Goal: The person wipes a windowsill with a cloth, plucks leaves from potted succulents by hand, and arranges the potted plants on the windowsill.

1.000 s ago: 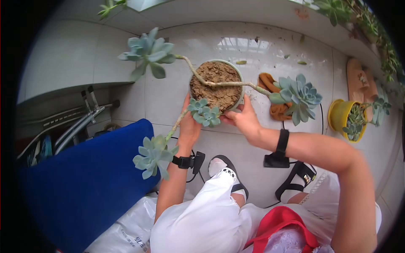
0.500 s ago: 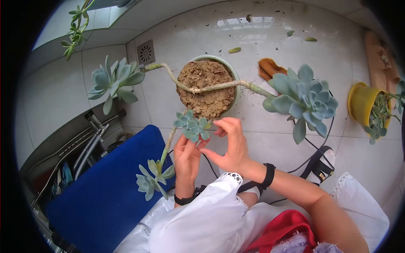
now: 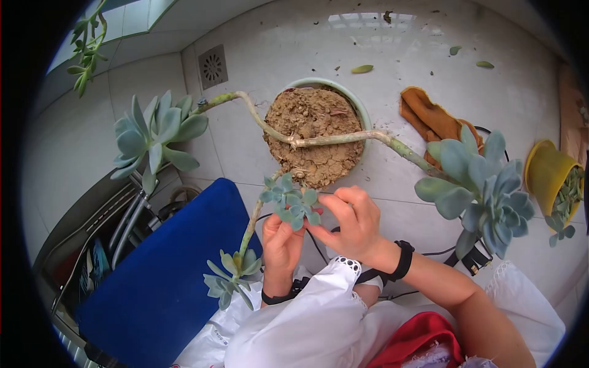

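Fingers of the left hand bent just below the cluster; the right hand's curled at its right edge. Whether either gripped was unclear. It had small, blue-green rosettes. Print on the white bag was too small to read. Beyond, 1 bare stem crossed the pot.

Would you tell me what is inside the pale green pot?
The pale green pot holds crumbly brown soil, crossed by a bare stem; anything beneath the soil's surface is covered.
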### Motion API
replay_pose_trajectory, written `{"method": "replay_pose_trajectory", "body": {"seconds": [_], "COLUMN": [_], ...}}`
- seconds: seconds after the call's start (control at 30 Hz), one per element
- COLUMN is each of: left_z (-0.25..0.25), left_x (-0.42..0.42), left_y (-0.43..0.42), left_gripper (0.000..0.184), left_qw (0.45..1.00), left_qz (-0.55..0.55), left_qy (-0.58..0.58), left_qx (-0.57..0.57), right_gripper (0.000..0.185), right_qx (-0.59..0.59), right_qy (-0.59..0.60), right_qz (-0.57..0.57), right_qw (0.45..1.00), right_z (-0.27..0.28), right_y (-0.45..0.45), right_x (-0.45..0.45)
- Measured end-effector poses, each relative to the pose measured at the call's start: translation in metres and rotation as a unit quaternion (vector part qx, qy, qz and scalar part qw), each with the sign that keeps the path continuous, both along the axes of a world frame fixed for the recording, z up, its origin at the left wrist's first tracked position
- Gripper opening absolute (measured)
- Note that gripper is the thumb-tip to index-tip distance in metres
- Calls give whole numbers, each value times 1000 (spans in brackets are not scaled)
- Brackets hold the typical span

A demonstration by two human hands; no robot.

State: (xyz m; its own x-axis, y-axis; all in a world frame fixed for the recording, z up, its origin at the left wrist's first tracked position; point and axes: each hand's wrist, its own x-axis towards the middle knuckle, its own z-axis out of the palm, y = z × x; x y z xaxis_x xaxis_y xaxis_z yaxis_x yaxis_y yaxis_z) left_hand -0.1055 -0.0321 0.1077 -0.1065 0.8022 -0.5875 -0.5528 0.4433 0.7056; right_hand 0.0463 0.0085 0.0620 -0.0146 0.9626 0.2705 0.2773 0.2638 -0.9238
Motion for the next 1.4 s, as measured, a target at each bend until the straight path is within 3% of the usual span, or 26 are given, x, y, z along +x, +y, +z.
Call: {"method": "replay_pose_trajectory", "body": {"seconds": [0.23,0.43,0.63,0.73,1.03,1.13,1.23,1.4], "left_z": [-10,-3,0,-2,-4,-10,-13,-15], "left_x": [-10,4,6,6,10,7,6,10], "left_y": [-13,2,5,3,8,8,8,10], "left_gripper": [29,31,33,33,29,27,25,24], "left_qw": [1000,1000,999,999,1000,1000,1000,999], "left_qz": [19,-5,11,12,-2,-3,-4,12], "left_qy": [-13,5,25,27,20,13,-2,-9], "left_qx": [-7,-19,-16,-17,12,18,28,35], "right_gripper": [53,54,64,63,48,53,43,57], "right_qx": [25,-20,39,-41,-22,-21,-61,-81], "right_qy": [-12,44,-31,-8,-42,-51,-26,-6], "right_qz": [60,-5,53,24,14,14,18,34], "right_qw": [998,999,997,999,999,998,998,996], "right_z": [-6,-8,-7,3,6,12,19,24], "right_y": [-4,-8,-6,-7,-5,-3,-1,0], "right_x": [1,-3,5,2,3,5,4,6]}}
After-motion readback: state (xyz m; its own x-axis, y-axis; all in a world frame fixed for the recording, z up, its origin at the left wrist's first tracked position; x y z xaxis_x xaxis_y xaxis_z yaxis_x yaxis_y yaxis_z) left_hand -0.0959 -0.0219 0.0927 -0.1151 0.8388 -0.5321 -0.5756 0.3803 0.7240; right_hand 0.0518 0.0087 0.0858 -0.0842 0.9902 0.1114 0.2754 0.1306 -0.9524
